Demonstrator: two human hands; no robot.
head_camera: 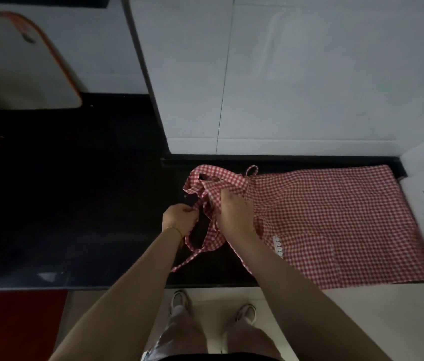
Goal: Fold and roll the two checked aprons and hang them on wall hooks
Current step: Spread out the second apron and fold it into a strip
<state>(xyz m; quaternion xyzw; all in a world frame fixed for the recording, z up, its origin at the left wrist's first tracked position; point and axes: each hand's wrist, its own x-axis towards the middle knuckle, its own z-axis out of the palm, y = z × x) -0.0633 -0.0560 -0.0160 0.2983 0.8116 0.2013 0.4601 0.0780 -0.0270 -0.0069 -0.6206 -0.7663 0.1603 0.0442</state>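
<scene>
Counting: one red-and-white checked apron [336,217] in sight, two hands, two shoes down on the pale floor [205,298].
Left hand [179,220]: fingers curled in, pinching a narrow strap [214,227] of the apron at its left end.
Right hand [234,212]: fingers bent down and bunching the gathered top cloth; from here I think the thumb is tucked under, though the light is poor.
Apron's place: laid flat on the black counter [75,204], spreading away to the right of the right-hand fingers, its far edge near the wall.
Straps: one loop hangs below the left fingers and a loose tail trails toward the counter's front edge; a small loop pokes up just beyond the right-hand fingers.
Look of the cloth: small gingham check, smooth over most of its spread, crumpled into a knot of folds between the two hands; a little white label [278,246] sits just right of the right wrist.
Room: white tiled wall [309,74] behind the counter, a white board with an orange rim [18,61] leaning far left of the fingers, a red mat [15,324] on the floor.
</scene>
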